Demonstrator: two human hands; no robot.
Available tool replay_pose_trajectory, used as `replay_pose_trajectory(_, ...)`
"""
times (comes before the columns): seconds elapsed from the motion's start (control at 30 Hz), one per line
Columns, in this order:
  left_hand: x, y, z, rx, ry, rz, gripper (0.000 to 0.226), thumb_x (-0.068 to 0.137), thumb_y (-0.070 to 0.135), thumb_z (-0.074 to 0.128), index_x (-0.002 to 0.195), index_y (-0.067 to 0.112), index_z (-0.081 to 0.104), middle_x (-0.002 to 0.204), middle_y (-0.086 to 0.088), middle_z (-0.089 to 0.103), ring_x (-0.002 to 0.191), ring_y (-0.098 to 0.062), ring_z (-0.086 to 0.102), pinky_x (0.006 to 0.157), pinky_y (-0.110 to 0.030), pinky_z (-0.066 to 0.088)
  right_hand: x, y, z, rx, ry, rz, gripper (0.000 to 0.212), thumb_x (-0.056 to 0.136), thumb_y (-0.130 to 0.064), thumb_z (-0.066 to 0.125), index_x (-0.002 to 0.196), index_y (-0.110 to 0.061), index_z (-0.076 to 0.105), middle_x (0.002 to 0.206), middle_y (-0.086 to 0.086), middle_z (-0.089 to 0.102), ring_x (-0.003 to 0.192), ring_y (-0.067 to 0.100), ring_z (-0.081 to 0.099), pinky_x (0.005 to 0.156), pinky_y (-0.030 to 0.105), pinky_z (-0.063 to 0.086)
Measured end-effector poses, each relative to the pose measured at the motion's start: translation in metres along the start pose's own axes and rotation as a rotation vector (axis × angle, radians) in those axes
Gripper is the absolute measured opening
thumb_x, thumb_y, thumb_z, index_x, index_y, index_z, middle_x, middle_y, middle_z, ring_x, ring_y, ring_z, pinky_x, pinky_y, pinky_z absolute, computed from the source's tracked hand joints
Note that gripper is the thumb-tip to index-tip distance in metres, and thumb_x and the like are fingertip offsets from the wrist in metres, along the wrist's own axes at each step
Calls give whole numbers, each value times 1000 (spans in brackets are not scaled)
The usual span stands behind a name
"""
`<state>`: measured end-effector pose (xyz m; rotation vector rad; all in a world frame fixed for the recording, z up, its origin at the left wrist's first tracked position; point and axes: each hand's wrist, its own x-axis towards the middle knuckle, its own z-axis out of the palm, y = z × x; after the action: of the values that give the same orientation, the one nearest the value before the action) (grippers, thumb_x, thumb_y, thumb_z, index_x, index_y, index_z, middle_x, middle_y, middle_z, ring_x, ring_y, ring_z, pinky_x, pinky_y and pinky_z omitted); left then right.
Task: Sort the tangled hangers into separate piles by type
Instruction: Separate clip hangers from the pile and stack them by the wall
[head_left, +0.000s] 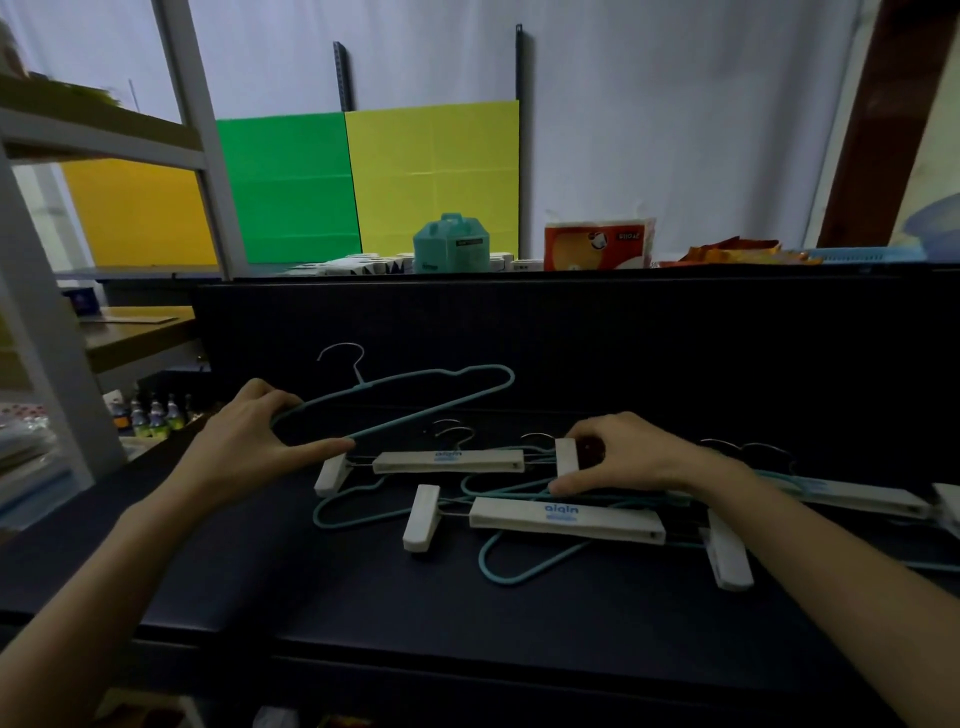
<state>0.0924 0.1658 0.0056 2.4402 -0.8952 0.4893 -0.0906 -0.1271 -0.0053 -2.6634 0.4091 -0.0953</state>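
My left hand (254, 436) grips the left end of a teal wire hanger (441, 387) and holds it lifted above the dark table (260, 561). Below it lies a tangle of hangers: white clip hangers with blue lettering (449, 461) (566, 519) lie crossed over more teal wire hangers (519, 569). My right hand (618, 460) rests on the tangle, its fingers curled round a white clip (565, 457) at the end of the rear clip hanger. Another white clip hanger (857, 499) stretches off to the right, partly hidden behind my right forearm.
A dark upright panel (519, 322) backs the table. Behind it stand a teal jug (451, 244), a red-and-white tissue pack (597, 247) and snack packets (737, 252). A white shelf frame (47, 312) with small bottles (150, 415) stands at the left.
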Motion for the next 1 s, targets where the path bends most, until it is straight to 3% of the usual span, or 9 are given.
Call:
replay_pose_trajectory(0.2, 5, 7, -2, -8, 30, 28, 94, 50, 68, 58, 120, 4, 55, 104, 3, 40, 92, -14, 45, 81, -30, 41, -9, -4, -11, 150, 220, -121, 57, 67, -46, 77, 114, -20, 61, 96, -9, 62, 89, 6, 61, 79, 18, 49)
replay_pose_trajectory(0.33, 9, 24, -5, -24, 27, 47, 93, 50, 68, 58, 119, 5, 56, 105, 1, 42, 92, -17, 47, 82, -33, 43, -22, 0, -16, 217, 371, -197, 54, 67, -39, 79, 115, -19, 62, 95, -7, 67, 86, 6, 65, 82, 24, 55)
replay_pose_trajectory(0.6, 12, 90, 1, -86, 36, 97, 93, 51, 69, 59, 119, 6, 56, 105, 2, 41, 93, -15, 45, 83, -30, 40, -83, 48, -42, 335, 550, -152, 40, 69, -35, 78, 104, -22, 65, 97, -5, 69, 87, 6, 65, 80, 25, 55)
replay_pose_trajectory(0.77, 4, 159, 14, -163, 17, 174, 89, 52, 67, 60, 117, 6, 57, 107, 0, 45, 94, -16, 46, 85, -30, 39, -150, 99, -70, 412, 560, -54, 42, 67, -32, 78, 104, -24, 60, 100, -4, 67, 90, 9, 65, 80, 27, 54)
replay_pose_trajectory(0.93, -12, 227, 31, -210, -19, 252, 92, 52, 70, 58, 118, 7, 56, 107, 1, 45, 94, -15, 46, 87, -30, 40, -217, 152, -95, 419, 386, 126, 79, 36, -72, 75, 104, -35, 59, 102, -5, 67, 94, 9, 65, 85, 30, 52)
replay_pose_trajectory(1.0, -20, 251, 37, -215, -39, 271, 94, 51, 71, 57, 119, 7, 56, 107, 2, 44, 95, -15, 46, 88, -31, 42, -238, 166, -97, 327, 312, 178, 64, 42, -65, 79, 96, -33, 64, 96, -8, 69, 90, 7, 66, 81, 27, 53)
